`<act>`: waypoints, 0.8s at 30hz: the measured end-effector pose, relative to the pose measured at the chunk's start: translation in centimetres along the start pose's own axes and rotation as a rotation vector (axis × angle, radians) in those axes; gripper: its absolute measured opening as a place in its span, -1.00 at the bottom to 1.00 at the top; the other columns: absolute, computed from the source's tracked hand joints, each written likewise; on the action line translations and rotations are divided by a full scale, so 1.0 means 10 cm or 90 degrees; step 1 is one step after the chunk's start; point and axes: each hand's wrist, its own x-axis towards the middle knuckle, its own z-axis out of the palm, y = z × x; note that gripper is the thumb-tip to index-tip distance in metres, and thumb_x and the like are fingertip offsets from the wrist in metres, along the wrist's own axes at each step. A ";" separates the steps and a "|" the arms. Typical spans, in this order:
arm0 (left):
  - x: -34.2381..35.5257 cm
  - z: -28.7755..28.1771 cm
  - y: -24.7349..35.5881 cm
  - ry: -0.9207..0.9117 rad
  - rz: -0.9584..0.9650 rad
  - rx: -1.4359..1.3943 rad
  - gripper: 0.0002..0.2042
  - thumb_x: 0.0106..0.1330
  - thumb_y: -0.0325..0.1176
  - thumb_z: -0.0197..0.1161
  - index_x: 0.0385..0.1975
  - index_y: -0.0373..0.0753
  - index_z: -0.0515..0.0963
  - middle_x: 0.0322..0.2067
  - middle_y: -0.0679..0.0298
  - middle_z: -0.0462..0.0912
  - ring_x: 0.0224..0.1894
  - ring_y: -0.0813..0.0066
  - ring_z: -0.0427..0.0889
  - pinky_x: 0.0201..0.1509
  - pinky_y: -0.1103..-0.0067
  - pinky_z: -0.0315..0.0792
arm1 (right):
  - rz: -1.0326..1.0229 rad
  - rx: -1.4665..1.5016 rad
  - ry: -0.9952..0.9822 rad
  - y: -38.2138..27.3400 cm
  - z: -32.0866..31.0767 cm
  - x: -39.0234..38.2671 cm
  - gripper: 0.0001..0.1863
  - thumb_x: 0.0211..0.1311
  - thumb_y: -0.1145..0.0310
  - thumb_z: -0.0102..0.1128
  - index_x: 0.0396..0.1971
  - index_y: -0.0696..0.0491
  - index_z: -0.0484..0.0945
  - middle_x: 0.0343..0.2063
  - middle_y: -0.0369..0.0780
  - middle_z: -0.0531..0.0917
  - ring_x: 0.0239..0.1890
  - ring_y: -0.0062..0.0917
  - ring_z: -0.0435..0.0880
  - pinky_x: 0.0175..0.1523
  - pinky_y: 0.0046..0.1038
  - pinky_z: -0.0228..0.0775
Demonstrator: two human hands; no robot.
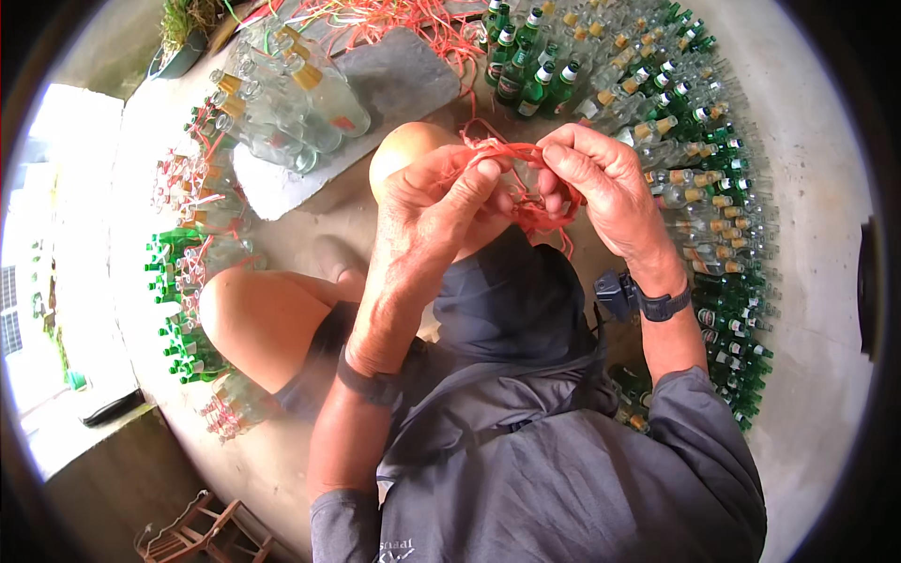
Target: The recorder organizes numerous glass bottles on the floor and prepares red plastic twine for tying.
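A tangled loop of red plastic string (511, 148) is stretched between my two hands above my knees. My left hand (436, 192) pinches one side of it between thumb and fingers. At the other side, my right hand (605, 183) grips the string with thumb and forefinger, its other fingers curled. Loose strands (549, 220) dangle below, between the hands. Just beyond my left knee, a cluster of clear glass bottles (291, 103) stands on a grey stone slab (404, 80).
A heap of red string (394, 19) lies at the far side. Dense rows of green and clear bottles (694, 169) curve along the right wall. More bottles, some tied with red string (192, 192), line the left. A wooden chair (206, 530) is at lower left, and a potted plant (183, 38) at upper left.
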 end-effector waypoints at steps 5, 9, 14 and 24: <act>-0.02 -0.02 0.03 0.015 -0.043 0.045 -0.81 0.38 -0.28 0.29 -0.20 -0.28 0.68 -0.57 0.44 0.55 -0.56 0.78 0.41 -0.45 0.77 0.30 | 0.013 -0.003 0.000 0.02 -0.08 0.04 -0.77 0.47 0.25 0.10 -0.30 0.09 0.60 -0.56 -0.43 0.56 -0.57 -0.84 0.47 -0.48 -0.73 0.31; -0.02 -0.07 0.03 0.010 -0.080 0.013 -0.83 0.37 -0.30 0.32 -0.24 -0.29 0.66 -0.58 0.48 0.52 -0.58 0.80 0.39 -0.52 0.77 0.27 | 0.042 0.097 -0.024 0.02 -0.18 0.09 -0.77 0.45 0.24 0.12 -0.25 0.09 0.63 -0.58 -0.45 0.49 -0.62 -0.85 0.35 -0.53 -0.73 0.22; -0.02 -0.13 0.05 0.023 -0.060 0.035 -0.83 0.37 -0.29 0.32 -0.23 -0.28 0.66 -0.59 0.51 0.51 -0.61 0.83 0.34 -0.55 0.76 0.24 | 0.052 0.097 -0.036 -0.01 -0.37 0.12 -0.71 0.45 0.21 0.11 -0.16 0.15 0.60 -0.56 -0.43 0.48 -0.66 -0.88 0.20 -0.55 -0.74 0.14; 0.09 -0.29 0.31 0.121 0.055 0.168 -0.85 0.41 -0.37 0.23 -0.22 -0.31 0.65 -0.64 0.53 0.37 -0.66 0.79 0.19 -0.58 0.73 0.09 | -0.037 0.048 -0.042 -0.16 -1.02 0.11 -0.76 0.33 0.32 0.26 -0.14 0.16 0.63 -0.44 -0.42 0.57 -0.57 -0.80 0.34 -0.48 -0.72 0.16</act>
